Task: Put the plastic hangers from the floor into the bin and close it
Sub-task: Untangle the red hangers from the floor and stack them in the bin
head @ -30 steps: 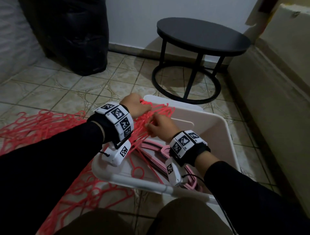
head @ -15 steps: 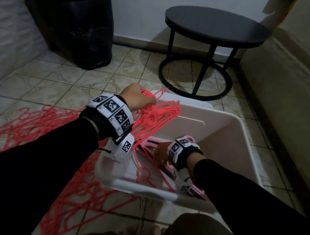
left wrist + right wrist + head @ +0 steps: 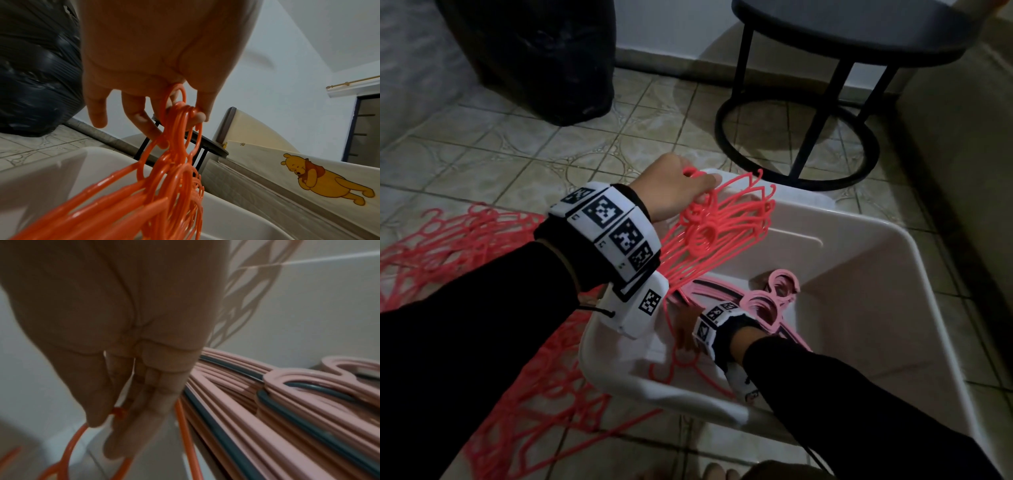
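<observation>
- The tiled floor (image 3: 524, 144) fills the upper and left parts of the head view. A black bag (image 3: 541, 58) stands at the upper left and a round black side table (image 3: 825, 44) at the upper right.
- The white bin (image 3: 876, 281) sits open at lower centre and right. I see no lid in any view, so closing is a later step.
- A big tangle of orange hangers on the floor (image 3: 458, 246) spreads over the left side, just beside the bin, so by my judgement loading is nowhere near done.
- A stack of pink hangers (image 3: 767, 301) already lies inside the bin, near its middle.
- My left hand (image 3: 671, 192) holds an orange bunch (image 3: 722, 226) over the bin's far left corner. In the left wrist view the fingers (image 3: 141, 113) curl through the hooks, a narrow grip holding the bunch.
- My right hand (image 3: 685, 329) is down inside the bin, beside the pink stack. Its fingers (image 3: 127, 426) reach almost straight, touching a loose orange hanger (image 3: 68, 451) on the bin floor; the grip is not closed on it.
- Step in hand: lowering the bunch in. Next, I would clear or guide the trailing ends with the right hand, lay the bunch flat, then release the hooks cleanly so they do not snag.
</observation>
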The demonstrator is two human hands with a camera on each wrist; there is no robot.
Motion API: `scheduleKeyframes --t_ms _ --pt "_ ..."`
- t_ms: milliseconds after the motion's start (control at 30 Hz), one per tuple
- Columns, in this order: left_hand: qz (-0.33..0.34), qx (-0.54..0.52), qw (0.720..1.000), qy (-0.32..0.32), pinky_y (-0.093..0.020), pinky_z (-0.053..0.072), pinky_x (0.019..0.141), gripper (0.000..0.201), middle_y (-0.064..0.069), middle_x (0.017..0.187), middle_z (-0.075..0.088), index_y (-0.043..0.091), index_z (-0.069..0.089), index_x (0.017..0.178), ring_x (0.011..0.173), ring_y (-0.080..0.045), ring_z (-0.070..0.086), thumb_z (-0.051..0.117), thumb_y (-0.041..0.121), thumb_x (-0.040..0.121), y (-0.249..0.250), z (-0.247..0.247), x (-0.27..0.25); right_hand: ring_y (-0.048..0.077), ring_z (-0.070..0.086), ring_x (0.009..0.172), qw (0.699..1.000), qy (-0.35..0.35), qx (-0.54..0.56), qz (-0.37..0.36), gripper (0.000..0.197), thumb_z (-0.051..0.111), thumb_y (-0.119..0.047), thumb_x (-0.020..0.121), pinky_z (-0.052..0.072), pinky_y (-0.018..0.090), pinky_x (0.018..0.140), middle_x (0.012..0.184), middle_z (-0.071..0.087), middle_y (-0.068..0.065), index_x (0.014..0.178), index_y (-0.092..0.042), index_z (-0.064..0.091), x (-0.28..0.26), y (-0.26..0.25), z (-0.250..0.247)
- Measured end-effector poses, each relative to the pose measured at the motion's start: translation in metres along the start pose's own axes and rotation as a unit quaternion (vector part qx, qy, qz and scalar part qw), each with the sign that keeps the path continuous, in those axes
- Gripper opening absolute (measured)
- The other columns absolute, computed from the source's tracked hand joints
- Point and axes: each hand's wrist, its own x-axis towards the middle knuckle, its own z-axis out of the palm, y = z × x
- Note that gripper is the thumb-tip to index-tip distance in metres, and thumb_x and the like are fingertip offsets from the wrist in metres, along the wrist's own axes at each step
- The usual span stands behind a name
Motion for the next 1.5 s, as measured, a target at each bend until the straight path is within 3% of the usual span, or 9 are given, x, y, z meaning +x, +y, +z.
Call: scheduleKeyframes --t_ms 100,233,567,667,833,1000,1100,1233,1500 --pt "0.003 0.001 1.0 -0.003 -0.008 0.038 0.04 0.024 -0.001 0.058 0.055 -0.001 0.062 0.09 0.035 0.001 0.047 0.058 0.023 0.095 -0.002 -0.002 -0.002 0.03 0.058 0.113 1.0 -0.008 -0.006 -0.022 0.033 0.063 -0.01 0.087 0.046 0.032 0.088 0.121 0.06 0.016 0.119 -0.002 0.059 -0.003 0.004 -0.013" --pt "0.008 -0.026 1.0 -0.016 -0.011 0.041 0.042 0.031 -0.006 0.062 0.055 -0.007 0.062 0.089 0.035 0.0 0.05 0.056 0.022 0.096 0.001 -0.001 -0.004 0.028 0.063 0.101 0.998 0.032 0.04 -0.038 0.023 0.063 -0.007 0.084 0.043 0.026 0.072 0.105 0.064 0.015 0.107 -0.004 0.06 -0.015 0.009 -0.03" --pt "0.111 -0.081 0.984 0.116 -0.009 0.039 0.042 0.019 -0.001 0.065 0.052 0.007 0.06 0.086 0.04 0.007 0.051 0.051 0.019 0.098 0.063 -0.033 -0.016 0.024 0.067 0.075 0.978 0.102 0.179 0.039 0.014 0.054 -0.004 0.09 0.054 0.033 0.072 0.089 0.068 0.02 0.095 -0.001 0.066 -0.094 0.05 -0.078" --pt "0.09 -0.132 0.977 0.139 -0.009 0.039 0.041 0.017 -0.003 0.064 0.052 0.008 0.06 0.083 0.037 0.004 0.049 0.055 0.017 0.096 0.063 -0.034 -0.018 0.009 0.057 0.042 0.923 0.188 0.328 0.068 0.015 0.046 0.001 0.092 0.045 0.022 0.041 0.07 0.058 0.013 0.082 -0.008 0.052 -0.118 0.074 -0.084" --pt "0.029 -0.1 0.99 0.097 -0.014 0.034 0.037 0.03 0.0 0.049 0.053 0.007 0.057 0.066 0.031 0.0 0.042 0.057 0.015 0.094 0.042 -0.004 -0.023 0.017 0.051 0.053 0.762 0.261 0.593 -0.002 0.021 0.045 0.005 0.092 0.046 0.028 0.05 0.066 0.053 0.009 0.076 -0.006 0.052 -0.154 0.07 -0.102" --pt "-0.02 -0.082 0.996 0.018 -0.032 0.05 0.068 0.042 -0.019 0.08 0.067 0.003 0.067 0.079 0.066 -0.02 0.06 0.056 0.04 0.093 0.038 0.029 -0.028 0.014 0.052 0.042 0.732 0.232 0.637 -0.061 0.03 0.04 0.01 0.092 0.046 0.025 0.044 0.048 0.057 0.001 0.071 -0.006 0.052 -0.161 0.043 -0.109" --pt "-0.058 -0.12 0.991 0.014 -0.032 0.048 0.078 0.058 -0.01 0.082 0.07 0.011 0.067 0.076 0.077 -0.023 0.064 0.043 0.062 0.091 0.048 0.037 -0.034 0.018 0.051 0.043 0.682 0.243 0.687 -0.065 0.028 0.036 0.013 0.091 0.046 0.026 0.044 0.055 0.053 0.009 0.071 -0.001 0.05 -0.158 0.04 -0.107" --pt "-0.034 -0.158 0.986 -0.034 -0.024 0.047 0.055 0.047 -0.002 0.06 0.062 0.007 0.061 0.078 0.051 -0.012 0.057 0.055 0.053 0.087 0.056 0.042 -0.051 0.022 0.044 0.054 0.603 0.255 0.753 -0.067 0.03 0.034 0.012 0.091 0.046 0.029 0.047 0.056 0.049 0.01 0.068 0.0 0.048 -0.157 0.04 -0.1" --pt "0.006 -0.086 0.995 -0.057 -0.019 0.052 0.052 0.029 0.001 0.072 0.067 0.012 0.053 0.097 0.058 -0.008 0.065 0.075 0.012 0.079 0.052 0.048 -0.059 0.014 0.053 0.046 0.607 0.277 0.743 -0.059 0.033 0.037 0.017 0.092 0.055 0.025 0.05 0.059 0.049 0.009 0.067 0.0 0.051 -0.148 0.036 -0.089"
